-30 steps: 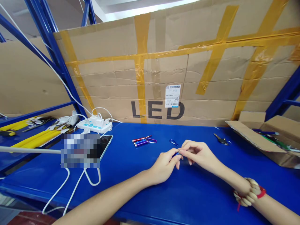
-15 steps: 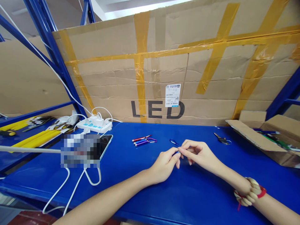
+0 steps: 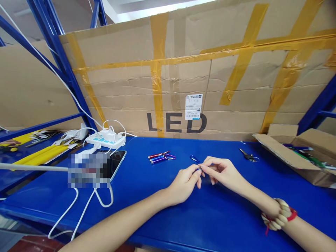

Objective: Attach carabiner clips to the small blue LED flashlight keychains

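Fine fingertip work looks to be the step in hand: over the middle of the table [image 3: 223, 224], the left hand [image 3: 182, 187] and right hand [image 3: 227, 175] meet at a small piece [image 3: 199, 169], mostly hidden by the fingers, with only a bluish, shiny sliver showing. The left holds it in a narrow pinch of thumb and forefinger; the right, a bracelet [image 3: 279, 217] on its wrist, pinches at the same spot from the other side, its thumb and forefinger drawn together at the tips. Whether they are joining, turning or prising something cannot be told. Just past the fingertips, toward the table's far edge, lies a blue clip [image 3: 195, 161], apart from both hands. Left of it, also toward that edge, a red pen [image 3: 156, 156] and a blue pen [image 3: 158, 160] lie side by side; keys [image 3: 247, 157] lie to the right, short of the open box [image 3: 312, 176] at the far right corner. In my judgement, the next move calls for a steady left pinch while the right makes small, controlled motions, since so little of the piece is exposed that it could easily slip and drop onto the table.
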`<act>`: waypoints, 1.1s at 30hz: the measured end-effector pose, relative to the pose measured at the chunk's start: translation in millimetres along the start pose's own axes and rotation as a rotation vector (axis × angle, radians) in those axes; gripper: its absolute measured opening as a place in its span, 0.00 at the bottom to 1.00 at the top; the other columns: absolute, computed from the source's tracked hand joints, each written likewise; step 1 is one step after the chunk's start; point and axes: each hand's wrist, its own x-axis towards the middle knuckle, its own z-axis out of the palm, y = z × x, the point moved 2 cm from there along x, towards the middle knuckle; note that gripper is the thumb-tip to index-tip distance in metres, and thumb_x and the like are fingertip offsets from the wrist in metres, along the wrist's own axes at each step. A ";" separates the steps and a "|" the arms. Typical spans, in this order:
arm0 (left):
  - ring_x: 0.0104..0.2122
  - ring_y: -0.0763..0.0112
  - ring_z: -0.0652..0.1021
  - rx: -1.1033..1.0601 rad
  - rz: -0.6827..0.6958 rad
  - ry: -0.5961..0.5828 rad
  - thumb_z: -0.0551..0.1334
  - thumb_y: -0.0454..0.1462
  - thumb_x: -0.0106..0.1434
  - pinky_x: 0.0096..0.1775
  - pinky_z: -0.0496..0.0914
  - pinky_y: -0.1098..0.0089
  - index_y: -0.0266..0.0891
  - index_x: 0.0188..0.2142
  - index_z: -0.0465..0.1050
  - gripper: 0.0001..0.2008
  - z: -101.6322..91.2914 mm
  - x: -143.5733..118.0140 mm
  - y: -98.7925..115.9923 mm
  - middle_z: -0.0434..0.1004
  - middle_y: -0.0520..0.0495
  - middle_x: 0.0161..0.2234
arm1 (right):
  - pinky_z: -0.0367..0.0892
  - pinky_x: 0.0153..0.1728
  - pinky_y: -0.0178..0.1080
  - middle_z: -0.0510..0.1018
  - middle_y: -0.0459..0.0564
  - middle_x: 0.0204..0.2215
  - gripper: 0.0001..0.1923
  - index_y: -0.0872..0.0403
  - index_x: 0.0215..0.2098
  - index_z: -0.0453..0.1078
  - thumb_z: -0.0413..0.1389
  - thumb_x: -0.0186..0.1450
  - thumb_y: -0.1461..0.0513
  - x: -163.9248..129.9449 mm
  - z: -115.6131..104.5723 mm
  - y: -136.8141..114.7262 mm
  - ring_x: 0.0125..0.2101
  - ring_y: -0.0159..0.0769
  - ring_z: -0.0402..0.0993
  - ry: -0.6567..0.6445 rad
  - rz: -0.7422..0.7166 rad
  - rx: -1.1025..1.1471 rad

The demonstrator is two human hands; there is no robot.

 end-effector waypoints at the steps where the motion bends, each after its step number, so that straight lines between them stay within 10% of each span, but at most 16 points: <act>1: 0.21 0.78 0.62 0.001 -0.002 0.001 0.44 0.40 0.67 0.29 0.59 0.75 0.35 0.35 0.62 0.13 0.2 0.0 0.0 0.64 0.53 0.21 | 0.61 0.15 0.29 0.69 0.47 0.25 0.17 0.59 0.28 0.70 0.58 0.56 0.51 0.2 0.0 0.2 0.15 0.22 0.64 -0.001 0.002 0.002; 33: 0.20 0.79 0.63 0.027 -0.027 0.003 0.45 0.41 0.67 0.28 0.59 0.76 0.35 0.35 0.63 0.14 0.7 -0.1 -3.0 0.65 0.53 0.21 | 0.59 0.13 0.29 0.69 0.46 0.24 0.20 0.59 0.29 0.71 0.59 0.53 0.49 2.0 -0.6 -2.3 0.13 0.21 0.62 0.035 0.023 0.019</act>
